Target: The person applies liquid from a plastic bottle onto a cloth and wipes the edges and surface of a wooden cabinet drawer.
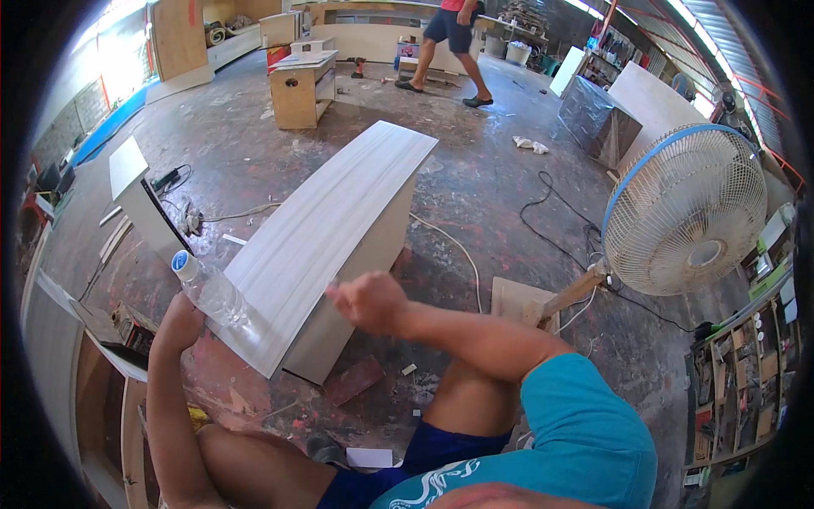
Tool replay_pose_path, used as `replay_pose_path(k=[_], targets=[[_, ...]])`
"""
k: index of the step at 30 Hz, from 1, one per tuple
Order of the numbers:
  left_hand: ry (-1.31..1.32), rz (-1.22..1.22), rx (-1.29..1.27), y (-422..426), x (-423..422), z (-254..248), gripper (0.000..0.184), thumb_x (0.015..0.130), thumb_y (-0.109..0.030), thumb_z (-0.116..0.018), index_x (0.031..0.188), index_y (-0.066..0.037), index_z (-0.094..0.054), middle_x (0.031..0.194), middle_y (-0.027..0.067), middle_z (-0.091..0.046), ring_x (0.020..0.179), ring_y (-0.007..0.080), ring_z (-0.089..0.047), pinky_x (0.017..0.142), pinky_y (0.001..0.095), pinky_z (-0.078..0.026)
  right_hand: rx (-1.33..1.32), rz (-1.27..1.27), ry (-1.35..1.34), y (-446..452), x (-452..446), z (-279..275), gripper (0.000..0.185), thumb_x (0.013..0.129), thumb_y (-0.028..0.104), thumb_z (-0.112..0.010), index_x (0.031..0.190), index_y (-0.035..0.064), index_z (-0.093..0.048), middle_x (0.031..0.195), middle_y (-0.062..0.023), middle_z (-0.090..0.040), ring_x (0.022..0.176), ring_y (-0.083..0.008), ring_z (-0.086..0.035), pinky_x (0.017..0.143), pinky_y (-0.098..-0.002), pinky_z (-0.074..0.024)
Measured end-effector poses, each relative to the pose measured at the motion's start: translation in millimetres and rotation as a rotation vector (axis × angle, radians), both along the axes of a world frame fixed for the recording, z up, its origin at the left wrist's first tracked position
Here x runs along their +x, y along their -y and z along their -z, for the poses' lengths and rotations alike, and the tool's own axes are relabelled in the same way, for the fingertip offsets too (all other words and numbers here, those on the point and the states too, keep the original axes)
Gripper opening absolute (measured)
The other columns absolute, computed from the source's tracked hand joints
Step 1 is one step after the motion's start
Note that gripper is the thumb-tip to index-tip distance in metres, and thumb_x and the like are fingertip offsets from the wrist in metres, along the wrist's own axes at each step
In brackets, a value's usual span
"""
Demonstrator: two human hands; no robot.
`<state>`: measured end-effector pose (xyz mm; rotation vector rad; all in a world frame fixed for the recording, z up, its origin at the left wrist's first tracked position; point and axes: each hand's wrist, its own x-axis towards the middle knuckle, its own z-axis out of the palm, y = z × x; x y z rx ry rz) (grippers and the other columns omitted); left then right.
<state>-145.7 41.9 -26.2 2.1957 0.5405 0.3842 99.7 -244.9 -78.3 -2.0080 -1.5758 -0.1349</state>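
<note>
A long box-like piece with a white wood-grain top panel [331, 229] lies in front of me. On its near left corner is a clear plastic water bottle [219, 295] with a blue and white cap, appearing to lean left in this wide view. My left hand [181, 321] is right beside the bottle; its fingers are mostly hidden, so whether it grips the bottle cannot be seen. Over the panel's right edge, my right hand [370, 303] is closed with fingers curled in, and anything inside it is hidden.
A large fan [687, 212] on a wooden stand is at right, with cables [543, 195] across the floor. A small wooden cabinet [303, 92] stands ahead, and a person [454, 42] walks behind it. A white panel piece [144, 191] stands at left; a cluttered rack [742, 382] is at lower right.
</note>
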Motion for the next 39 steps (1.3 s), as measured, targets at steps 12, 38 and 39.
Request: replay_pose_path(k=[12, 38, 39], targets=[[0.035, 0.127, 0.122, -47.5, -3.7, 39.1, 0.035, 0.095, -0.008, -0.052, 0.126, 0.003, -0.063, 0.123, 0.0236, -0.07, 0.119, 0.0348, -0.065, 0.103, 0.0423, -0.048, 0.165, 0.065, -0.013, -8.9, 1.7, 7.2, 0.052, 0.103, 0.038, -0.054, 0.064, 0.005, -0.063, 0.06, -0.0234, -0.061, 0.061, -0.0456, -0.064, 0.058, -0.0535, -0.0518], [-0.226, 0.032, 0.5, -52.4, -17.5, 31.2, 0.042, 0.104, -0.021, -0.052, 0.138, 0.001, -0.058, 0.146, 0.0195, -0.056, 0.141, 0.033, -0.045, 0.119, 0.0411, -0.03, 0.127, -0.059, 0.242, -7.5, 29.1, 22.0, 0.049, 0.105, 0.044, -0.051, 0.076, 0.0098, -0.069, 0.066, -0.0197, -0.067, 0.061, -0.0411, -0.068, 0.059, -0.0525, -0.0553], [-0.172, 0.013, 0.508, -45.8, -17.3, 31.0, 0.039, 0.101, -0.021, -0.054, 0.132, 0.003, -0.062, 0.138, 0.0194, -0.061, 0.134, 0.0341, -0.051, 0.116, 0.0408, -0.035, 0.145, -0.086, 0.25, -7.7, 24.6, 20.0, 0.048, 0.104, 0.043, -0.054, 0.073, 0.0088, -0.066, 0.065, -0.019, -0.065, 0.06, -0.041, -0.066, 0.057, -0.0519, -0.0529]])
